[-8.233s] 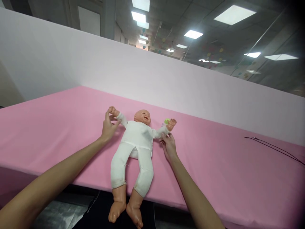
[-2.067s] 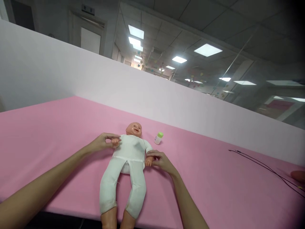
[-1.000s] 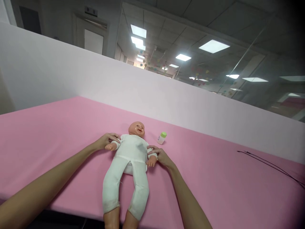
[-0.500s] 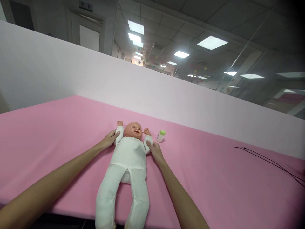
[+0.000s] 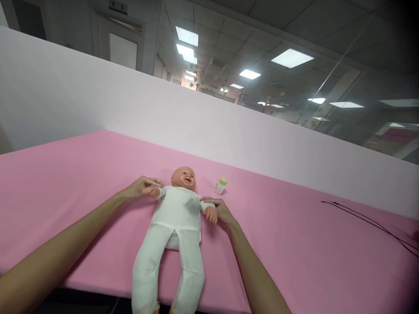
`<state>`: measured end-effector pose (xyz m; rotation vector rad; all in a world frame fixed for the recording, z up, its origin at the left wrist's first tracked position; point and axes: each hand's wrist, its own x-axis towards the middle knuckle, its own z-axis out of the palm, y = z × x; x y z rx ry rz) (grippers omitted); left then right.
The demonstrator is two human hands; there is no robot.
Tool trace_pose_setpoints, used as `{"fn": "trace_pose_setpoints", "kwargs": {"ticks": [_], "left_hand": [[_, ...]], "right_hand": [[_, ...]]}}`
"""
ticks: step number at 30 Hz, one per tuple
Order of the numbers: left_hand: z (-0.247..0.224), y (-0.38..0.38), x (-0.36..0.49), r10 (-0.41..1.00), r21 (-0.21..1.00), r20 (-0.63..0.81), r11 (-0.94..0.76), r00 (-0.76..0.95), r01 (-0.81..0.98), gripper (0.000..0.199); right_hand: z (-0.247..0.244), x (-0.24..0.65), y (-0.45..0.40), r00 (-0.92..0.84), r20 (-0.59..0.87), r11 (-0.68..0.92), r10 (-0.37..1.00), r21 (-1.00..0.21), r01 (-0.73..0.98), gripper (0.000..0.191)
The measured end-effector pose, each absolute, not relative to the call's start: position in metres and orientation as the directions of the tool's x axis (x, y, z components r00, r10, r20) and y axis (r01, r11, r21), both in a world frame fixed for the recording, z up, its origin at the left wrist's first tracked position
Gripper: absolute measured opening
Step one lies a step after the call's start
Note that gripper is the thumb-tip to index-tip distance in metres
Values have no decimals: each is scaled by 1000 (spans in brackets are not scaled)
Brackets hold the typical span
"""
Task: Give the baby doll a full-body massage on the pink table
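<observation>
A baby doll [image 5: 178, 209] with a bald plastic head and a white cloth body lies on its back, legs toward me. My left hand [image 5: 139, 186] is closed on the doll's arm at the left, its fingers lying along the far side of the sleeve. On the other side, my right hand [image 5: 224, 213] is closed on the opposite arm, fingers over the sleeve near the shoulder. Both doll arms stick out sideways, slightly downward. Part of my grip is hidden behind the doll's small hands. A small bottle [image 5: 220, 186] with a green cap stands beyond my right hand.
The doll rests on a pink padded surface [image 5: 288, 244], whose near edge passes under its legs. A white wall [image 5: 196, 122] rises behind, with a glass pane above it. Thin black cables [image 5: 363, 219] lie at the right.
Both doll arms have swung from raised beside the head to out at the sides. My hands moved outward with them, the right one also lower.
</observation>
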<state>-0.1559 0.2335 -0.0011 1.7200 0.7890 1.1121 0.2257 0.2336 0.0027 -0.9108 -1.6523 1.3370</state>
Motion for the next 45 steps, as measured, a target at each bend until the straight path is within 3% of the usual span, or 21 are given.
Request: {"fn": "trace_pose_setpoints", "kwargs": {"ticks": [3, 5, 12, 16, 19, 22, 26, 30, 34, 37, 42, 45], "left_hand": [[-1, 230, -160, 805, 920, 286, -382, 520, 84, 19], [-1, 229, -158, 811, 923, 282, -375, 512, 86, 19], [-10, 235, -131, 925, 950, 306, -312, 227, -7, 48], [-19, 243, -117, 961, 943, 275, -275, 26, 190, 52], [-23, 248, -114, 976, 934, 219, -212, 9, 287, 50], [-19, 247, -118, 979, 948, 193, -201, 58, 247, 49], [-5, 239, -133, 938, 966, 245, -259, 245, 24, 39], [1, 231, -151, 868, 945, 303, -328, 395, -2, 27], [-6, 230, -159, 807, 932, 295, -360, 512, 29, 7], [-7, 230, -155, 825, 934, 292, -354, 484, 40, 17], [-8, 237, -132, 937, 960, 271, -279, 222, 5, 42], [-16, 247, -118, 960, 967, 245, -252, 137, 39, 53]], "right_hand": [[5, 229, 230, -536, 116, 213, 836, -969, 122, 18], [4, 228, 229, -495, 110, 193, 862, -974, 119, 21], [-5, 212, 237, -173, 79, 73, 982, -997, -37, 39], [-10, 203, 243, -75, 7, 15, 997, -994, 108, 50], [-11, 201, 244, -16, -19, -16, 1000, -986, 169, 54], [-9, 204, 243, -77, -14, -6, 997, -995, 101, 51], [-1, 214, 237, -219, 75, 68, 973, -997, -41, 38], [8, 224, 230, -389, 157, 175, 908, -984, 11, 27], [9, 225, 225, -532, 129, 206, 837, -975, 88, 17], [7, 222, 226, -410, 128, 171, 903, -983, 69, 27], [1, 210, 235, -197, 100, 90, 975, -994, -56, 42], [-4, 203, 241, -146, 45, 49, 988, -999, 23, 49]]}}
